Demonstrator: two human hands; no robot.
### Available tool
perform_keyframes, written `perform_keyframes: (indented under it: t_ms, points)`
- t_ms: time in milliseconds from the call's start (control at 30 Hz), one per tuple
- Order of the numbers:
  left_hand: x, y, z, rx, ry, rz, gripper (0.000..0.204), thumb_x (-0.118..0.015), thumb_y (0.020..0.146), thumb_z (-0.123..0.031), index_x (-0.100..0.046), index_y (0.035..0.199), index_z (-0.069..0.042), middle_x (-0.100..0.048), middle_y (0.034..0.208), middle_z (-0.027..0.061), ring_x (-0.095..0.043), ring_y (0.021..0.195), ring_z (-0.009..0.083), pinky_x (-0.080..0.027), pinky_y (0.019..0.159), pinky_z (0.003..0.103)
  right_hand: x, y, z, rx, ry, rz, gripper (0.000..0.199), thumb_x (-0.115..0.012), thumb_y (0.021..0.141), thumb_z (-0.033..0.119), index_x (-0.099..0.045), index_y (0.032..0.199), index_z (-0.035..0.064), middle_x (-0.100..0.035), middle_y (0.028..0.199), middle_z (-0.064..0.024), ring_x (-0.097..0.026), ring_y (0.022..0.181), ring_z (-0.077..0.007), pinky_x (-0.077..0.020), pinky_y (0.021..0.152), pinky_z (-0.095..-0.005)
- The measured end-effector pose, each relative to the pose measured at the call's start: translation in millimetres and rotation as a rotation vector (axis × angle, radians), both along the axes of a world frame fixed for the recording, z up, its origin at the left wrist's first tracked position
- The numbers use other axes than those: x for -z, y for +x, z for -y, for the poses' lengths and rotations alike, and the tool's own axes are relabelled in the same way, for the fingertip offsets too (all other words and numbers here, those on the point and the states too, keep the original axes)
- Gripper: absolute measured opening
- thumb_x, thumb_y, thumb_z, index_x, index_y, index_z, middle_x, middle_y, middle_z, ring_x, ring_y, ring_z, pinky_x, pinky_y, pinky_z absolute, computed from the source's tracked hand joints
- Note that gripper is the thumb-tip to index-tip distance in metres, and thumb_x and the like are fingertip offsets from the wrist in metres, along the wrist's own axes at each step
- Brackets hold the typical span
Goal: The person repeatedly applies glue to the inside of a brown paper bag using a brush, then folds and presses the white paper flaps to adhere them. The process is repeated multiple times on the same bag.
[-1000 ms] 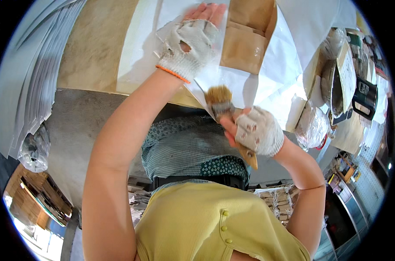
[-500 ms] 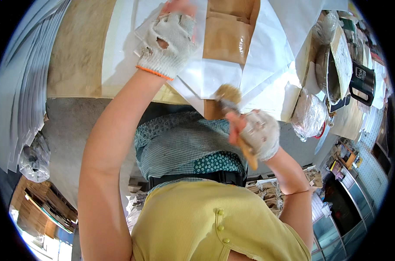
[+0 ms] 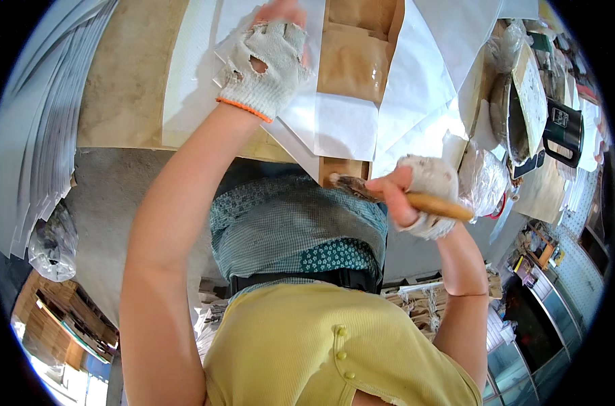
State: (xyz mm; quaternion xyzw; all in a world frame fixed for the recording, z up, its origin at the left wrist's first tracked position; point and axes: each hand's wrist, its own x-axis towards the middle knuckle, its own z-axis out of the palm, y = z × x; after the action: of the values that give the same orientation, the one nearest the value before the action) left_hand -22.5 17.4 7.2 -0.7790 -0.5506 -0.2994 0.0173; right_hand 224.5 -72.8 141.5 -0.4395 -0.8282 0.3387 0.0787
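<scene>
My right hand (image 3: pixel 419 193), in a worn white fingerless glove, grips a wooden-handled paste brush (image 3: pixel 439 205). The brush lies nearly sideways, its bristle end against the brown flap (image 3: pixel 348 167) at the table's near edge. Just beyond that flap is a white paper strip (image 3: pixel 346 125) with a damp-looking patch. Farther off lies a wet, shiny brown paper piece (image 3: pixel 353 64). My left hand (image 3: pixel 267 64), in a holed glove with an orange cuff, rests on the white paper sheets (image 3: pixel 199 74), its fingers stretched toward the far side.
White sheets (image 3: pixel 415 81) fan out right of the brown paper. A round bowl (image 3: pixel 503 115) with a board leaning on it, a plastic bag (image 3: pixel 483 179) and a black mug (image 3: pixel 563 132) stand at the right. A thick paper stack (image 3: pixel 50 115) hangs at the left.
The brush has swung from upright bristles to nearly sideways, its tip dropping onto the near brown flap. My right hand has shifted slightly right. The left hand stays almost in place.
</scene>
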Motion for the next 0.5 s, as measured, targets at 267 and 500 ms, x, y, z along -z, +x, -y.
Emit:
perform_keyframes:
  t_ms: [267,500]
  points:
    - [-8,-7,41,-0.008,-0.096,-0.007,0.052,-0.058,0.086,-0.011,-0.051,0.137,-0.005,-0.049,0.143,0.0164,-0.052,0.127,0.0346,-0.045,0.106,0.044,24,4,-1,-0.300,0.023,-0.128,0.011,-0.065,0.083,0.021,-0.065,0.086,0.0099,-0.065,0.085,-0.0053,-0.059,0.070,-0.0189,-0.0476,0.061,-0.0327]
    - [-24,-10,93,0.081,-0.181,0.107,0.056,-0.059,0.078,-0.001,-0.049,0.133,0.005,-0.043,0.149,0.0187,-0.047,0.133,0.0371,-0.042,0.109,0.044,44,-10,-38,0.977,-0.292,-0.475,0.029,-0.060,0.095,0.031,-0.065,0.097,0.0030,-0.064,0.075,-0.0069,-0.058,0.057,-0.0104,-0.0460,0.051,-0.0237]
